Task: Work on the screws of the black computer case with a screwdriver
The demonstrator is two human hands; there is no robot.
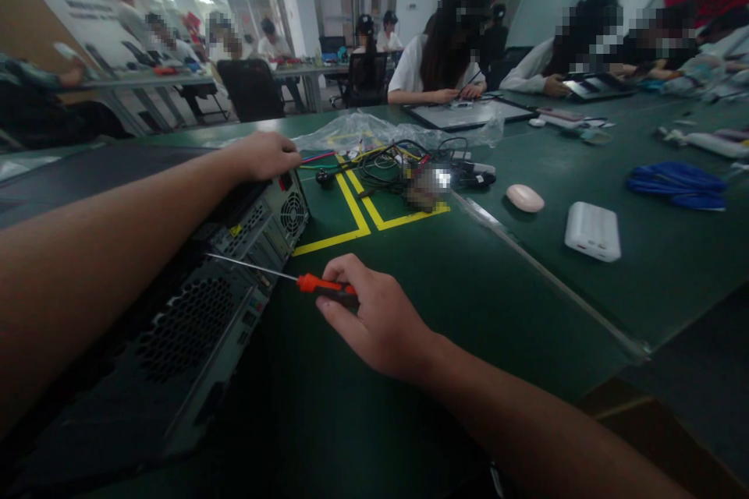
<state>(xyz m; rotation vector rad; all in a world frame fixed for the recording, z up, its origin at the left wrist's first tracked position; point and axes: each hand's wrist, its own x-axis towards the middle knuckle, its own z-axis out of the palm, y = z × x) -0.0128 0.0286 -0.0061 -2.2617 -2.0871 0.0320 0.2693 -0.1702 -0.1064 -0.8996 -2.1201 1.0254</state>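
Note:
A desktop computer case lies on its side on the green table, its rear panel with fan grille and ports facing right. My left hand rests on the case's top far corner, gripping its edge. My right hand holds a screwdriver by its red and black handle. The thin metal shaft points left, with its tip against the case's rear panel.
Tangled cables and a clear plastic bag lie beyond the yellow tape lines. A pink oval object, a white box and blue cloth sit to the right. Other people work at the table's far side.

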